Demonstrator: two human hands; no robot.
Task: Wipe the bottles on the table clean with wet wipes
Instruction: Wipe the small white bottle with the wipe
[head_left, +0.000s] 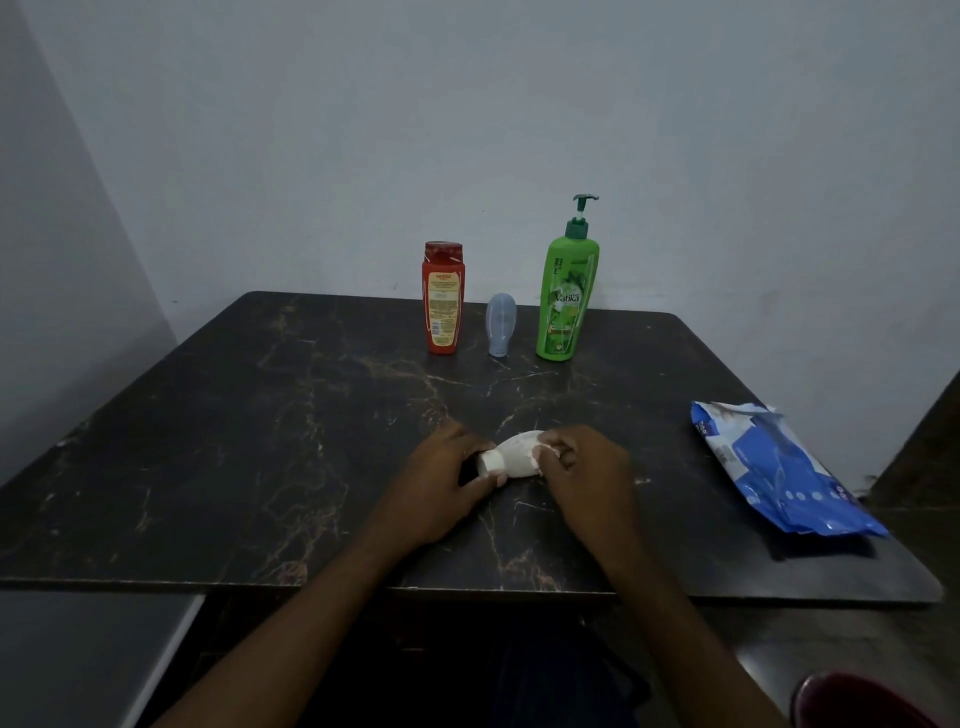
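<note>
Bottle work first: your left hand (447, 480) grips the cap end of a small white bottle (511, 460) lying on the dark marble table (260, 441), while your right hand (584, 467) clasps its other end. Beyond it stand a red bottle (443, 299), grey tube (501, 325) and green pump bottle (566, 296). Right of it lies the blue wipes pack (774, 467).

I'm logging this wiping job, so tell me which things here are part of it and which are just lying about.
Part of the job:
white bottle, held by left hand and right hand
red bottle
grey tube
green pump bottle
wipes pack

Just lying about:
red object at bottom right, below the table
</note>
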